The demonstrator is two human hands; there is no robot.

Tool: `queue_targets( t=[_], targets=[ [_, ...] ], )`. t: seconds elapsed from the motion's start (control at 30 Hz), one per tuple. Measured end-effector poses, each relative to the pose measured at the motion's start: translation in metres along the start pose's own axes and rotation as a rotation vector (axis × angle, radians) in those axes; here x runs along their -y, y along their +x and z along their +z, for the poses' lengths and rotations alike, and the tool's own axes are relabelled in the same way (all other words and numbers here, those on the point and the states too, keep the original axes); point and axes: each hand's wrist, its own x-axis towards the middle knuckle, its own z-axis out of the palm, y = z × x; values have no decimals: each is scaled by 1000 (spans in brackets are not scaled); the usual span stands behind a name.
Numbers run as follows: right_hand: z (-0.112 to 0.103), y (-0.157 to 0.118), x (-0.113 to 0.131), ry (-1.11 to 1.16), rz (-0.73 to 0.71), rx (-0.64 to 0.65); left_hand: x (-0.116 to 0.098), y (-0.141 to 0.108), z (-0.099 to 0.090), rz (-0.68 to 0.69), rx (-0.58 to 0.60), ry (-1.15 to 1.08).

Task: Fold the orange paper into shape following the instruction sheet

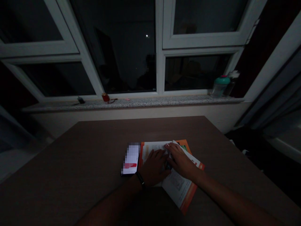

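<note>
An open book [181, 183] with orange page edges lies on the desk in front of me, its right side turned at an angle. My left hand [154, 166], with a dark band on the wrist, rests flat on the left page, fingers stretched out. My right hand [180, 158] lies over the upper middle of the book, its fingers extended towards the left hand and touching the paper. Under the book's far right corner an orange and green cover [184, 144] sticks out. Just left of the book lies a phone [131, 158] with its screen lit. The gap between my hands is dark.
The brown desk [94, 150] reaches to the wall below a window. On the speckled windowsill [145, 101] stand a teal-lidded bottle [220, 86], a clear bottle [231, 83], a small red jar [105, 97] and a small dark item [81, 100]. Curtains hang at both sides.
</note>
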Motion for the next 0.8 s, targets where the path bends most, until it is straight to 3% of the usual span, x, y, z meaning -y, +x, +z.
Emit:
queue_targets(
  t=[0.33,0.8],
  targets=[
    [-1,12,1,11,29,-77,0,0,-1,-5,8,15],
    [2,0,-9,-29,21,-43,1,1,0,-19,8,28]
  ],
)
